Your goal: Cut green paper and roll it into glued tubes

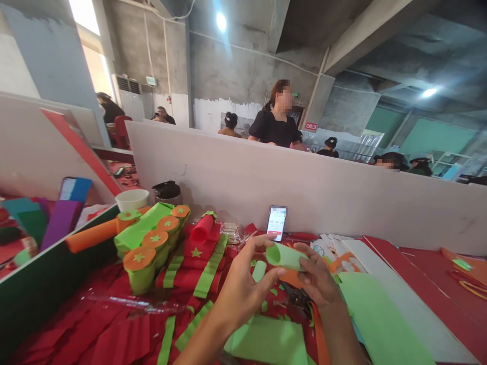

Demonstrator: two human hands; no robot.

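Observation:
A short light-green paper tube (287,257) is held up above the work surface, its open end facing left. My right hand (317,276) has its fingers wrapped round the tube's right end. My left hand (249,279) is at the tube's left end, thumb and forefinger curved apart at its rim, its fingertips close to or touching the tube. Another small green roll (259,271) shows behind my left hand. Under both hands lies a flat light-green sheet (268,342).
Orange-topped green cylinders with stars (155,238) and a red roll (203,229) stand at the left. A phone (277,223) leans against the white partition (228,177). Green sheets (376,309) lie at the right. People are beyond the partition.

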